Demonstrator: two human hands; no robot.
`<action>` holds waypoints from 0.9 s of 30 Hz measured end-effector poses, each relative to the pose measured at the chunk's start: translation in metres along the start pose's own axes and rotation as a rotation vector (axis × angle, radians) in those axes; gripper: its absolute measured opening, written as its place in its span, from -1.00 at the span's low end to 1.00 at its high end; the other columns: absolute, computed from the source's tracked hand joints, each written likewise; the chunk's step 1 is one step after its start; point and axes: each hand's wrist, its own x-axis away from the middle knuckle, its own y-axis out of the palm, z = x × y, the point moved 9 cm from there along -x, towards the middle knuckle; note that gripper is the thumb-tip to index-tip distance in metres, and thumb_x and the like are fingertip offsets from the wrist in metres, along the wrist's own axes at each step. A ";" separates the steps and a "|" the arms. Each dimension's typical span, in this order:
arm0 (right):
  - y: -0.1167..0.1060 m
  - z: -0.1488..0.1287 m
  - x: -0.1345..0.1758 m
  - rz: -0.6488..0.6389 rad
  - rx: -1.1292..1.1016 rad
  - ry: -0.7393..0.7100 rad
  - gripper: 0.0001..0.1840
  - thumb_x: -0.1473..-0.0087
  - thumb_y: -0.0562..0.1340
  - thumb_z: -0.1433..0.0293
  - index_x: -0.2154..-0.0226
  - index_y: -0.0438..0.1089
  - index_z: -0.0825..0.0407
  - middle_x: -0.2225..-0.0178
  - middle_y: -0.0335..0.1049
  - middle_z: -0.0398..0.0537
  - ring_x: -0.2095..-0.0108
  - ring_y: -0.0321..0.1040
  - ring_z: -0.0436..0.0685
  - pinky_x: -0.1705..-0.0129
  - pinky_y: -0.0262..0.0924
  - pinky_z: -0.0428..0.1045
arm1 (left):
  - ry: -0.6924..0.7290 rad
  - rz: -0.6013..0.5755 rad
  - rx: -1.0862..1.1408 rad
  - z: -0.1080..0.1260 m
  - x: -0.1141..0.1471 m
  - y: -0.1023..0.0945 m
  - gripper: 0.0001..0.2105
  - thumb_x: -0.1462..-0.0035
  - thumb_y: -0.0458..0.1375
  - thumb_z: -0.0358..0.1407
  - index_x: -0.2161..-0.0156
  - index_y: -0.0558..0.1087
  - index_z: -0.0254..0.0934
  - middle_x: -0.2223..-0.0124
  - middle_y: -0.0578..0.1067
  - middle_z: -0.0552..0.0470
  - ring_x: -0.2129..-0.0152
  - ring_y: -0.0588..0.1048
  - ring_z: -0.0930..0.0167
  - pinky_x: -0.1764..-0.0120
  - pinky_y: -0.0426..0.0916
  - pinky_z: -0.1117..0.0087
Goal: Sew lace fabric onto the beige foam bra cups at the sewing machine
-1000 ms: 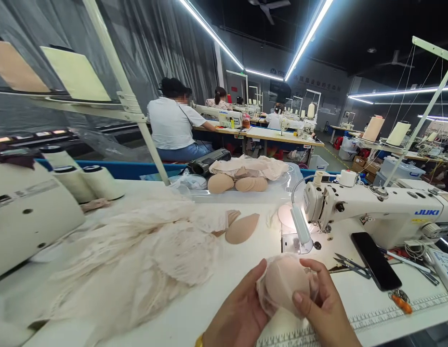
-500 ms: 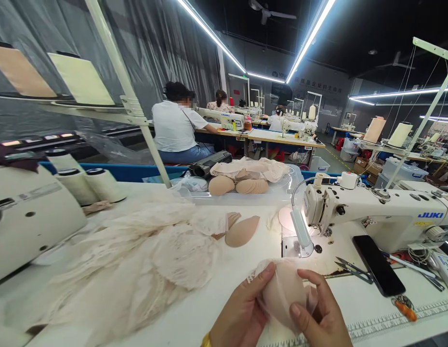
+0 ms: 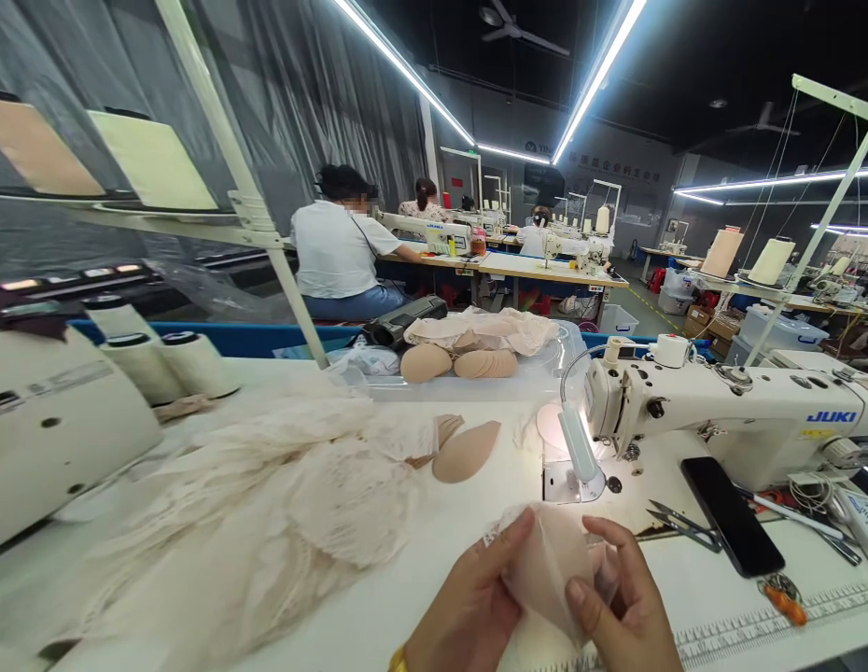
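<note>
Between my hands is a beige bra cup (image 3: 548,565) with a sheer, lace-edged layer over it and a pale seam down its middle. My left hand (image 3: 469,597) grips its left side, thumb on top near the lace. My right hand (image 3: 620,597) pinches the lower right edge between thumb and fingers; some fingers are hidden behind the fabric. The cup is held above the table's front, just before the needle area of the sewing machine (image 3: 714,411). To the left, a loose beige pad (image 3: 468,451) lies beside a heap of cream lace fabric (image 3: 266,523).
Thread snips (image 3: 686,527) and a black phone (image 3: 732,515) lie right of my hands. A clear tray (image 3: 539,371) behind holds stacked pads and lace. A lamp (image 3: 581,443) lights the machine's needle plate. Thread cones (image 3: 196,364) stand at left. A co-worker (image 3: 346,243) sits ahead.
My hands keep their hold on the bra cup, which has turned very slightly. The whole view has shifted a little; the table items lie as before.
</note>
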 end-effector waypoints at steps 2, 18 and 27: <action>0.001 0.005 0.001 -0.019 -0.024 0.009 -0.19 -0.06 0.45 -0.11 -0.23 0.32 -0.12 0.25 0.51 -0.06 0.28 0.48 0.22 0.17 0.38 0.09 | 0.007 -0.035 -0.059 0.002 0.000 0.005 -0.66 0.07 0.57 -0.16 0.25 0.70 -0.34 0.25 0.69 -0.15 0.16 0.66 0.08 -0.01 0.56 0.20; 0.010 -0.065 -0.059 -0.552 1.373 -1.031 -0.76 -0.32 0.22 0.57 0.36 0.41 -0.01 0.27 0.57 -0.10 0.22 0.33 0.12 0.30 0.08 0.00 | 0.764 -1.005 -1.755 0.016 -0.008 0.074 -0.77 0.17 0.20 -0.62 0.50 0.45 -0.21 0.18 0.64 0.18 0.28 0.61 0.34 -0.17 0.08 0.10; -0.013 -0.063 -0.064 -0.504 1.208 -0.884 -0.66 -0.15 0.17 0.70 0.23 0.48 -0.04 0.17 0.63 -0.17 0.23 0.41 0.10 0.21 0.19 -0.02 | 0.735 -0.953 -1.741 0.015 -0.039 0.064 -0.82 -0.04 0.22 -0.49 0.52 0.47 -0.20 0.22 0.59 0.21 0.42 0.49 0.48 -0.02 0.07 0.20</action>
